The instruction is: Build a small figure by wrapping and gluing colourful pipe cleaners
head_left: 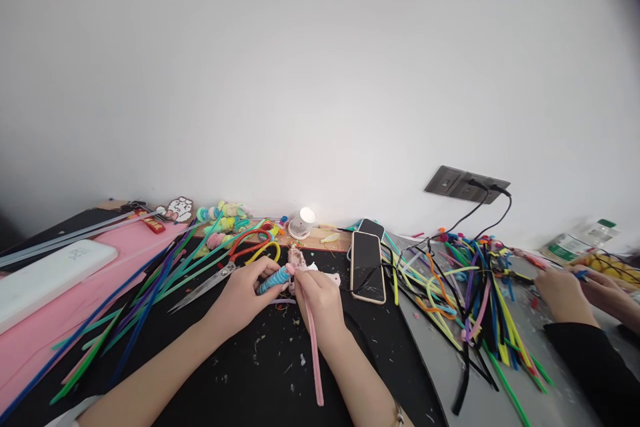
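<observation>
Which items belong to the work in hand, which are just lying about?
In work: light-blue coiled piece, in left hand; pink fuzzy strip, in right hand; possibly scissors, unheld.
Likely lying about: pale-cased phone, white cup, pink sheet.

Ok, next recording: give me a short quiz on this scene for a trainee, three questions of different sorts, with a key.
1. Fill in: The left hand grips a coil that is mainly ____ in colour.
2. True or false: The scissors lie to the right of the white cup, as the camera sees it.
3. Open: What long, thin thing trails from the right hand toward the camera?

Key:
1. Blue.
2. False; the scissors lie to the left of the white cup.
3. A pink strip.
</observation>
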`<state>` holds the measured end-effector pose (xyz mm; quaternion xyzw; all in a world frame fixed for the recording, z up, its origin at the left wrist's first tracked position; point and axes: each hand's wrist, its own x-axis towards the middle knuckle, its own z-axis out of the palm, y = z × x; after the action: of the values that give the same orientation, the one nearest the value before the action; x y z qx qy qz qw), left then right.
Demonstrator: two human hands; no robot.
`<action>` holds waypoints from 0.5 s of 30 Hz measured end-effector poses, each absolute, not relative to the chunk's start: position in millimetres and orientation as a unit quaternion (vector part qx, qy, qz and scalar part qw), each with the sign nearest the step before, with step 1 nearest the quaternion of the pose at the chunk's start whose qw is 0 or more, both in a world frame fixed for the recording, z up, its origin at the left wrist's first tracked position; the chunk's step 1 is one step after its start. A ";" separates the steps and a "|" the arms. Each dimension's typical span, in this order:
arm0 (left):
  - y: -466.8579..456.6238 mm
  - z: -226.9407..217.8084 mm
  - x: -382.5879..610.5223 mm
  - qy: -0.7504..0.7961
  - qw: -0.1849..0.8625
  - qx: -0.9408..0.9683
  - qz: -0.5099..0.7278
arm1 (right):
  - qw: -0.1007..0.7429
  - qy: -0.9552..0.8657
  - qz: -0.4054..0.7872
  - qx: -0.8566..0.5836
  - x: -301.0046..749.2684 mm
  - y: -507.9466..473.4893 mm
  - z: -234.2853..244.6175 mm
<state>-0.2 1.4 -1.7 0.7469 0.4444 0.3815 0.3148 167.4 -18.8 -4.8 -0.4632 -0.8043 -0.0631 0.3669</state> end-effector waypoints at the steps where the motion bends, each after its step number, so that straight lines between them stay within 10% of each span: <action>1: 1.5 -1.5 -0.4 0.444 0.311 0.750 0.379 | 0.367 -0.804 -0.065 -0.463 167.1 -19.0 -4.9; 15: 4.9 -9.7 -5.8 0.441 0.218 0.786 0.375 | 0.395 -0.805 -0.113 -0.427 166.0 -15.1 -15.4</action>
<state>-5.8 4.9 -9.7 0.7860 0.4406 0.3750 0.2178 166.0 -15.1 -15.4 -0.4274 -0.8051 -0.1133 0.3952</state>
